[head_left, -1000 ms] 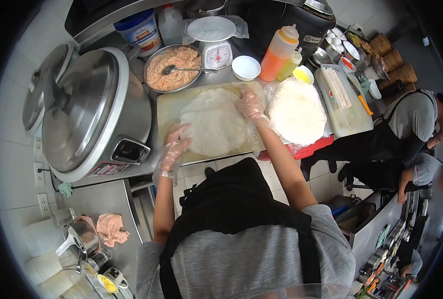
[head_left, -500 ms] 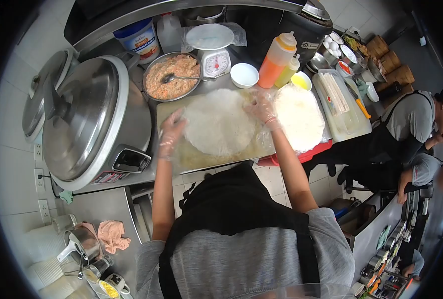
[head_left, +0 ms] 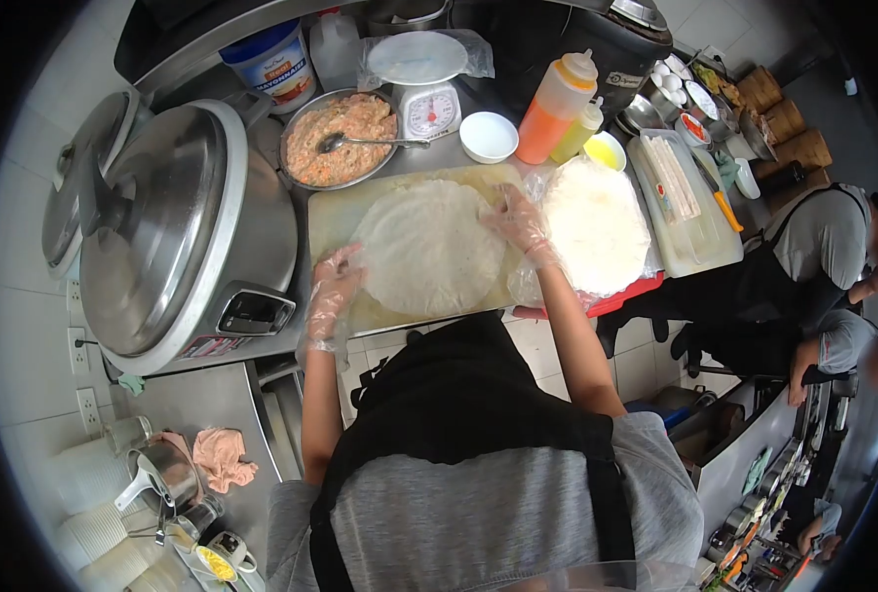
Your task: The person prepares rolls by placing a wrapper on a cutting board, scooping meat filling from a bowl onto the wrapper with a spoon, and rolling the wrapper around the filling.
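White sheet (head_left: 429, 252) lies on board (head_left: 335, 222), apparently being positioned. Left hand (head_left: 334, 284), right hand (head_left: 520, 223): half-curled at board's side edges, grip indeterminable. Adjustment calls for light, even contact.

A big cooker (head_left: 177, 222) and aproned co-worker (head_left: 822, 242) suggest a commercial kitchen.

Metal counter (head_left: 447, 155) — cutting board (head_left: 332, 219), scale (head_left: 429, 111)

Held both forearms (head_left: 584, 345) out in front, plastic-gloved left hand (head_left: 334, 284) and right hand (head_left: 520, 222) well apart, curved the fingers (head_left: 498, 218) slightly inward and showed the backs of both hands upward
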Available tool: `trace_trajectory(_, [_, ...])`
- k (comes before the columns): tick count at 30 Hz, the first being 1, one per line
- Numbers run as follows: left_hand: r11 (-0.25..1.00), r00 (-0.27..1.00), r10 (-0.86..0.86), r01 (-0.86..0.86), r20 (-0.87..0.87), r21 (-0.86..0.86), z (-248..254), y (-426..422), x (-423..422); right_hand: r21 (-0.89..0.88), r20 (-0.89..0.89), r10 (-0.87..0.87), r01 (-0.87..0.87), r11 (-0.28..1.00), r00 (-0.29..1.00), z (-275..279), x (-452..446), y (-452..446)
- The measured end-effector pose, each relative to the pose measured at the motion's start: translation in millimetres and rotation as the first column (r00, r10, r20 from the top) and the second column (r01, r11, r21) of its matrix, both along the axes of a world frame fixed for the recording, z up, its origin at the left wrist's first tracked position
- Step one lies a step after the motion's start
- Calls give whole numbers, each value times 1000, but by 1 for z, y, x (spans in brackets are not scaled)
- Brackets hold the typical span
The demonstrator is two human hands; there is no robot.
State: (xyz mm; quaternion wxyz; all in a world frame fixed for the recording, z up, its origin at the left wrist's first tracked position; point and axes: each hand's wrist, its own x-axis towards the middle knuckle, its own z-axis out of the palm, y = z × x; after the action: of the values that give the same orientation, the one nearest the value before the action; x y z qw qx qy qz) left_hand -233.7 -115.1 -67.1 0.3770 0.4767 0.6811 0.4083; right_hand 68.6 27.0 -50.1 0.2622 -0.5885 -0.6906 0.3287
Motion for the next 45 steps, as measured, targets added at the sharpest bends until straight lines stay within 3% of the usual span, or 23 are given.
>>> trace_trajectory(2, [1000,996,2,-2,88,2,7,12,1,56,-19,-1,2,998,1000,-10,-9,14])
trace_trajectory(6, [994,984,-75,86,-159,66,-26,29,-15,269,64,57,-72,961,996,-44,-19,38])
trace_trajectory(8, [993,971,-81,98,-226,63,-32,31,-21,218,105,74,-95,971,992,-36,-17,31])
trace_trajectory(11, [995,997,-36,41,-62,90,-32,25,-21,213,128,59,-85,973,990,-43,-18,30])
trace_trajectory(15, [996,958,4,23,-288,90,-8,25,-10,210,165,13,-48,977,986,-35,-27,25])
trace_trajectory(18, [970,867,58,69,-494,234,5,23,-6,524,85,79,-112,845,993,6,-44,16])
trace_trajectory(21, [900,805,183,94,-564,426,27,26,6,694,173,180,-249,676,968,30,-72,27])
trace_trajectory(22, [922,962,153,-57,-225,384,29,32,9,677,233,194,-302,671,953,36,-84,31])
trace_trajectory(23, [939,979,140,-179,150,293,33,40,17,660,290,206,-352,664,934,44,-100,39])
trace_trajectory(24, [951,853,141,-258,503,170,37,51,18,643,347,217,-399,653,913,51,-115,46])
trace_trajectory(25, [952,845,121,-247,521,179,7,70,5,604,412,184,-419,678,892,49,-130,54])
trace_trajectory(27, [901,667,226,-421,709,109,4,87,13,529,536,118,-441,725,836,38,-155,71])
trace_trajectory(28, [868,558,263,-493,787,60,4,94,16,477,546,180,-480,736,819,45,-163,73])
trace_trajectory(30, [828,474,305,-561,826,17,-6,108,14,366,558,303,-557,745,773,64,-174,70])
trace_trajectory(32, [782,384,336,-623,860,-27,-11,116,15,452,631,276,-633,628,725,43,-188,79])
trace_trajectory(34, [730,401,407,-682,821,-29,-8,120,19,446,724,218,-686,575,654,38,-198,82])
trace_trajectory(38, [655,407,470,-756,783,-1,7,126,25,627,577,217,-597,501,788,65,-191,77])
trace_trajectory(41, [667,400,408,-745,821,32,8,125,26,628,574,121,-530,570,810,61,-195,89])
trace_trajectory(45, [720,426,372,-693,825,33,16,119,26,448,637,209,-577,683,742,68,-194,91])
